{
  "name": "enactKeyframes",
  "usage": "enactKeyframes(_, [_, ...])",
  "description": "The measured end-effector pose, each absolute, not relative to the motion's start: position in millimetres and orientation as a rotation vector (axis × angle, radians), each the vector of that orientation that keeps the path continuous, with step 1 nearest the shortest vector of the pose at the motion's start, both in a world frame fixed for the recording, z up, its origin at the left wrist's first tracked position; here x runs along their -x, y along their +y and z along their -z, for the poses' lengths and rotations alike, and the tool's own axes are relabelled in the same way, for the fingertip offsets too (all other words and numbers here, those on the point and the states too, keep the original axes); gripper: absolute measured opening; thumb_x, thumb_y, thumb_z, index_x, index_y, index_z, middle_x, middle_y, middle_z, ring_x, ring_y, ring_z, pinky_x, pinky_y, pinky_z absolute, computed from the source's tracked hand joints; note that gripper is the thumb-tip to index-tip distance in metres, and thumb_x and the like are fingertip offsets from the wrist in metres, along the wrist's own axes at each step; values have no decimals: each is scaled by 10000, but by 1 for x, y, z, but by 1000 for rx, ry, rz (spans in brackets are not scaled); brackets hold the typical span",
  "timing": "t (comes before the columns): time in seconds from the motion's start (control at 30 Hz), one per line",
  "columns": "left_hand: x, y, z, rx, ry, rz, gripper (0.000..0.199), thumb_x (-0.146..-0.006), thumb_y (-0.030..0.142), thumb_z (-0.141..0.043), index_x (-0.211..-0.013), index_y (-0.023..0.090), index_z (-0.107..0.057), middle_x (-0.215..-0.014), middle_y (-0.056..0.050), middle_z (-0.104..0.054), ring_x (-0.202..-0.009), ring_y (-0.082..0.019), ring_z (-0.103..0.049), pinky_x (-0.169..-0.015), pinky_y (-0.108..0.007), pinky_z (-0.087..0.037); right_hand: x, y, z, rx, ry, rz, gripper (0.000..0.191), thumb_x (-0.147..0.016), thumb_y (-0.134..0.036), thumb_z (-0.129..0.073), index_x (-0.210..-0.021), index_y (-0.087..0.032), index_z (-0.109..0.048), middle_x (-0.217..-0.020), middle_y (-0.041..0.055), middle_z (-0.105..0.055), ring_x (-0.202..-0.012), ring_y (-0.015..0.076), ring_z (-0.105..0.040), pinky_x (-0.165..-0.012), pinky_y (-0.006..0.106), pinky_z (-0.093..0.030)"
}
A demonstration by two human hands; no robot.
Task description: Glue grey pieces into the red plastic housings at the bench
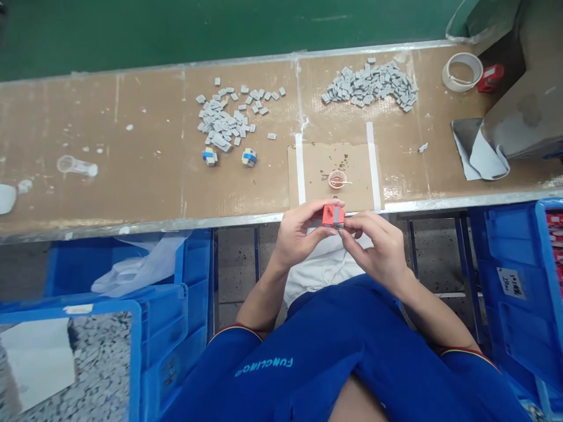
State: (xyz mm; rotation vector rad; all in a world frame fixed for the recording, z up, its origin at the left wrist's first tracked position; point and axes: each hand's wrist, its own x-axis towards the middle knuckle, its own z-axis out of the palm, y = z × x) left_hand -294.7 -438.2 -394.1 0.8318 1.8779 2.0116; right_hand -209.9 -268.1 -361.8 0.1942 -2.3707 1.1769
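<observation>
Both of my hands are raised just off the bench's front edge, holding a small red block (329, 215) with a grey strip (338, 218) along one side. My left hand (299, 231) grips it from the left, and my right hand (373, 246) pinches it from the right with its fingertips. The block's underside is hidden by my fingers. Beyond my hands lies a small cup of orange liquid (337, 180) with a thin stick in it, on a cardboard pad (352, 164). Two loose piles of small grey pieces (224, 120) (372, 85) sit farther back.
Two small blue-and-yellow assemblies (210, 156) (248, 157) stand on the cardboard-covered bench (132, 140). A tape roll (460, 71) and a red object (491, 78) are at the back right. Blue crates (514, 305) (162, 351) stand below the bench on both sides.
</observation>
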Motion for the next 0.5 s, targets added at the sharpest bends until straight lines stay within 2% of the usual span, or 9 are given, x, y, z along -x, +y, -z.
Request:
enactKeyframes(0.33, [291,-441,386,-838,1995,-1871,449,-858,391,-863,-1249,187,-781,-1233,-130,-823,-1125,-259,-803,-1020,-328,-644,203,-261,359,-289,-2489,-997,101,-1010,-124,-586,-939,-174,-637,-857,63,-732,-779,169,-675,-738,265,-511])
enactKeyframes(0.5, [298,-439,387,-823,2154,-1717,415,-842,404,-860,-1182,174,-797,-1175,-92,-845,-1047,-247,-825,-1008,-332,-653,209,-257,377,-290,-2570,-894,152,-1045,-217,-553,-909,-178,-609,-834,43,-704,-769,155,-659,-719,244,-474])
